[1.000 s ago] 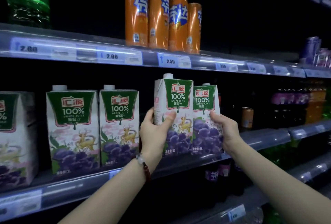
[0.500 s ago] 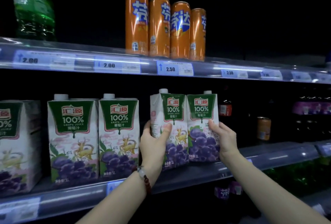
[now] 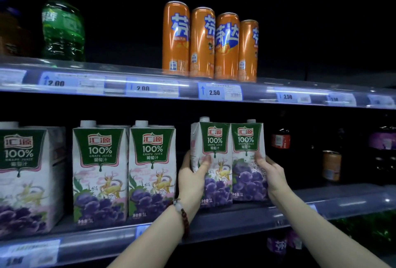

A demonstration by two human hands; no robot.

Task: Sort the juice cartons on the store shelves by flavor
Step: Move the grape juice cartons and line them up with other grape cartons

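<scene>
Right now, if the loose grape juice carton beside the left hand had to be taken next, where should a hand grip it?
Probably by its two flat side walls at mid height, coming straight in from the front. The grape juice carton stands upright and tall, a small gap separates it from the left hand, and its left neighbour sits close, so fingers need to slide in narrowly.

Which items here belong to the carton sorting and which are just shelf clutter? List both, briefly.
Part of the job:
- left-hand carton, held by the left hand
- right-hand carton, held by the right hand
- three other grape juice cartons further left on the same shelf

Not part of it:
- orange soda cans
- green bottle
- price tags
- small orange can
</scene>
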